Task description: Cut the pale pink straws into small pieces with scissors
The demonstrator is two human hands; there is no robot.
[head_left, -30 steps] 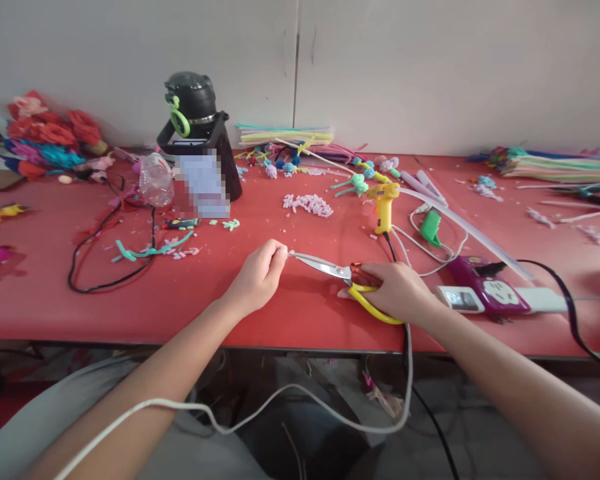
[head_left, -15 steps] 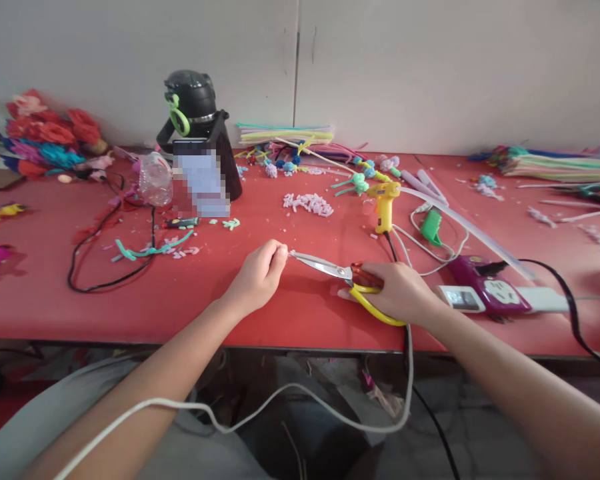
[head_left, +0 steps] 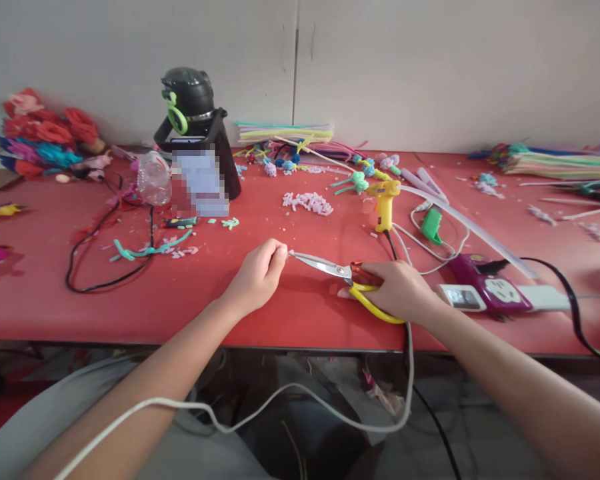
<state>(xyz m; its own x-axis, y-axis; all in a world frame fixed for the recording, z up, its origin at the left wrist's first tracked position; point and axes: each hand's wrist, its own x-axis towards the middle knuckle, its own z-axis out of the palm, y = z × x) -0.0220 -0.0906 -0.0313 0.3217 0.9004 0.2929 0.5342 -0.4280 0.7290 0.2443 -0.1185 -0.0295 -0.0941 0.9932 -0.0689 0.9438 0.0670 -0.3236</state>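
My right hand grips a pair of scissors with yellow and orange handles, the blades pointing left and nearly together. Their tips meet a tiny pale bit that sticks out at the fingertips of my left hand. The left fingers are closed in a pinch, and most of what they hold is hidden. Beyond both hands lies a small heap of pale pink cut pieces on the red table. A yellow glue gun stands behind my right hand.
A black flask stands at the back with a phone leaning on it. Bundles of pipe cleaners lie by the wall. On the right is a purple power strip. A white cable hangs in front of the table edge.
The view has shifted very slightly. Both hands and the scissors keep almost the same position.
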